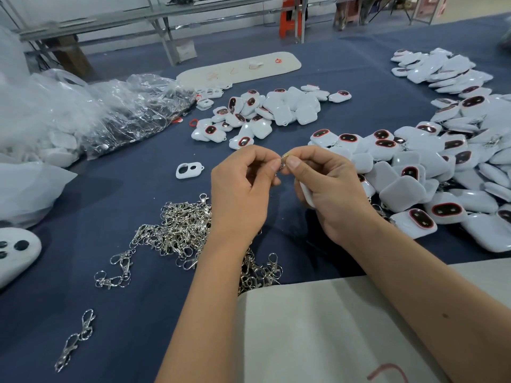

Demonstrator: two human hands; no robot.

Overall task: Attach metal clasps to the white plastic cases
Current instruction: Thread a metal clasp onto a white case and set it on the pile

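Metal clasp point(282, 161) pinched between both hands' fingers point(275, 163) — white case point(306, 193) under right palm.

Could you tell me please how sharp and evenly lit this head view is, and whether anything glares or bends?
Head view: soft, even light; the left hand and right hand are sharp, the far benches blurred; glare on the crinkled clear plastic bag; wide-angle bending curves the dark blue table cloth edges.

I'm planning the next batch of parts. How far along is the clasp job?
Done, apparently: the big heap of white cases on the right, with clasps showing on a few. In hand: the left hand and right hand pinch one metal clasp, a case tucked under the right. Left: the middle pile of cases and loose clasps.
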